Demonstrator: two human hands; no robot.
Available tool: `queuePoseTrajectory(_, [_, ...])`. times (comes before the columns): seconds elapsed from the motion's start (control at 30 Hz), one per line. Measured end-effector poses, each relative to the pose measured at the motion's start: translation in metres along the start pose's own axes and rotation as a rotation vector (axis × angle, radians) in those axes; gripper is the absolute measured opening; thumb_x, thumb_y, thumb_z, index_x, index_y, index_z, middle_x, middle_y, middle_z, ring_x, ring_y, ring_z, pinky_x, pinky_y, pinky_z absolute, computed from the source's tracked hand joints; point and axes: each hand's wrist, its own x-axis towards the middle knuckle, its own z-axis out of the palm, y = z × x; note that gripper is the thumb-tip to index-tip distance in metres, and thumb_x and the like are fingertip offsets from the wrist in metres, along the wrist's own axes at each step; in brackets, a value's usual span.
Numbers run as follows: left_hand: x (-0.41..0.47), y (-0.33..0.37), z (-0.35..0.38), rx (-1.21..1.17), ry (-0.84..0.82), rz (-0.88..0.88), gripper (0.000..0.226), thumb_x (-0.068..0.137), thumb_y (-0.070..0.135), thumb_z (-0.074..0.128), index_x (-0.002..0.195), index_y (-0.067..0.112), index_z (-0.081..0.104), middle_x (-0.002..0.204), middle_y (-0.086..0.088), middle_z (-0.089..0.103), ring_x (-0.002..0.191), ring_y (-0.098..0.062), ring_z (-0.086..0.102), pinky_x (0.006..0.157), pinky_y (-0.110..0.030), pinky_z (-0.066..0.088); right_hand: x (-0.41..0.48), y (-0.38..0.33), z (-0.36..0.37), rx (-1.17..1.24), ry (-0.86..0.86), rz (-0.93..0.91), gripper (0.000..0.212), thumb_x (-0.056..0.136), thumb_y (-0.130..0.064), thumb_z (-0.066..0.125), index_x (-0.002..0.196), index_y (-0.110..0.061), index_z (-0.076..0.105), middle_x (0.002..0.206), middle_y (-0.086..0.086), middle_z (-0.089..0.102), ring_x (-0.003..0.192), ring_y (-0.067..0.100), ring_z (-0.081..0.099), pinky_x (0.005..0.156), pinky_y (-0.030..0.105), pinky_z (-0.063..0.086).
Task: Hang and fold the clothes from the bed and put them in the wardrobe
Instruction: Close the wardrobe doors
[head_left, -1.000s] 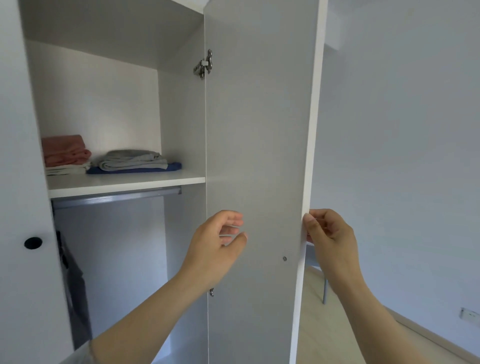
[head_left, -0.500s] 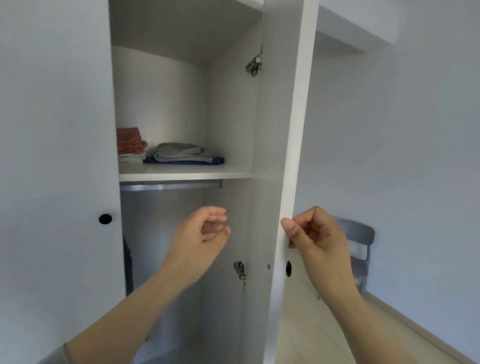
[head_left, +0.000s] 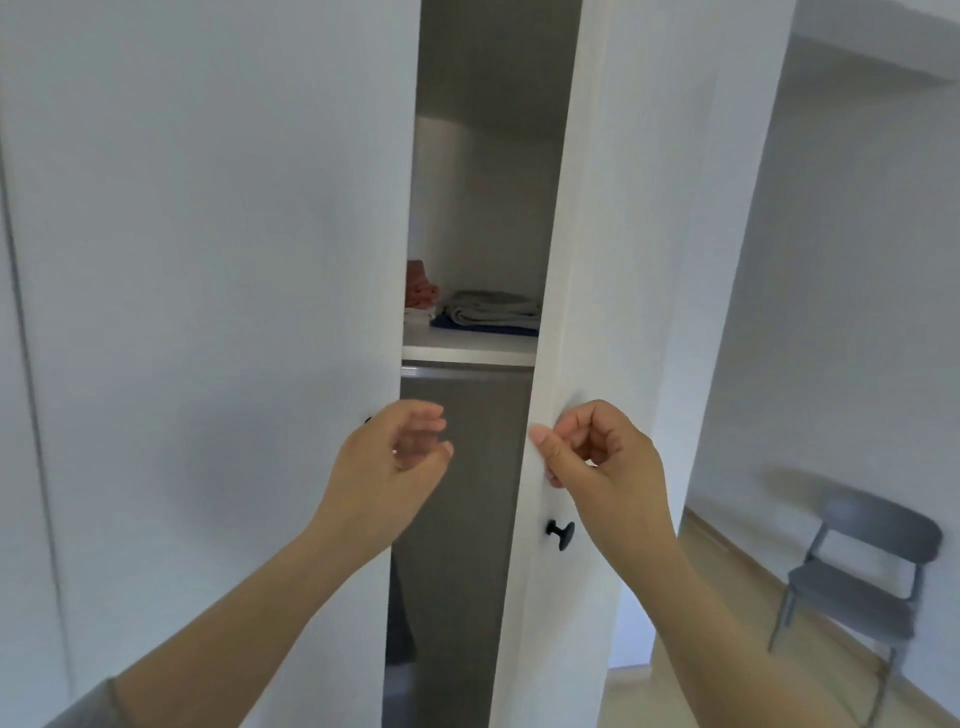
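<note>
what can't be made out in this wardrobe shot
Head view throughout.
- Knob on the left door: nearly all hidden behind the left hand.
- Pink folded stack: cut off by that door's edge.
- Dark garment below the shelf: too dim to identify.
- Right hand: whether its fingers pinch the right door or only push; blurred.
- Chair: motion-blurred.

Two hands (head_left: 387, 467) (head_left: 605, 460), two wardrobe doors (head_left: 208, 312) (head_left: 649, 260), one knob (head_left: 560, 531), one chair (head_left: 862, 577), four folded garments (head_left: 493, 306).

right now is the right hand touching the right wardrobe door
Touching. The head view shows the right hand pinching the free edge of the right door, thumb on the edge, just above the black knob.
</note>
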Motion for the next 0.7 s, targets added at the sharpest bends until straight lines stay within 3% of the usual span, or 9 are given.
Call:
queuePoseTrajectory(0.1, [0.002,-0.010,-0.018,0.030,0.043,-0.042,0.023,0.088,0.018,0.066,0.106,0.032,0.062,0.102,0.017,0.067,0.091,0.002,0.064,0.072,-0.005,0.047,0.015,0.006,0.031,-0.016,0.005,-0.028,0.021,0.083,-0.035,0.074,0.075,-0.024,0.058,0.065,-0.006,0.062,0.061,0.008,0.058,0.060,0.015,0.047])
queuePoseTrajectory(0.17, [0.004,-0.017,-0.028,0.055,0.066,-0.060,0.022,0.089,0.019,0.066,0.107,0.031,0.062,0.103,0.016,0.067,0.092,-0.002,0.065,0.074,-0.008,0.048,0.025,0.011,0.052,-0.018,0.011,-0.039,0.021,0.082,-0.034,0.074,0.075,-0.024,0.057,0.065,-0.008,0.061,0.059,0.005,0.056,0.058,0.012,0.045])
queuePoseTrajectory(0.33, [0.010,-0.032,-0.045,0.110,0.103,-0.094,0.023,0.089,0.020,0.065,0.101,0.038,0.060,0.102,0.017,0.067,0.094,-0.003,0.065,0.076,-0.011,0.049,0.051,0.026,0.096,-0.044,0.006,-0.071,0.024,0.083,-0.034,0.073,0.074,-0.024,0.053,0.066,-0.007,0.059,0.057,0.007,0.053,0.055,0.014,0.045])
queuePoseTrajectory(0.47, [0.016,-0.047,-0.053,0.129,0.128,-0.128,0.022,0.089,0.021,0.066,0.107,0.033,0.061,0.104,0.014,0.067,0.095,-0.006,0.065,0.081,-0.017,0.052,0.069,0.039,0.119,-0.036,-0.002,-0.060,0.025,0.082,-0.035,0.073,0.073,-0.025,0.052,0.065,-0.006,0.058,0.057,0.007,0.053,0.054,0.016,0.044])
queuePoseTrajectory(0.7, [0.028,-0.064,-0.061,0.146,0.170,-0.144,0.024,0.087,0.020,0.067,0.103,0.037,0.061,0.100,0.018,0.068,0.092,0.002,0.063,0.071,-0.010,0.049,0.091,0.054,0.152,-0.082,0.016,-0.025,0.026,0.084,-0.037,0.071,0.074,-0.028,0.049,0.062,-0.009,0.054,0.058,0.005,0.052,0.056,0.023,0.043])
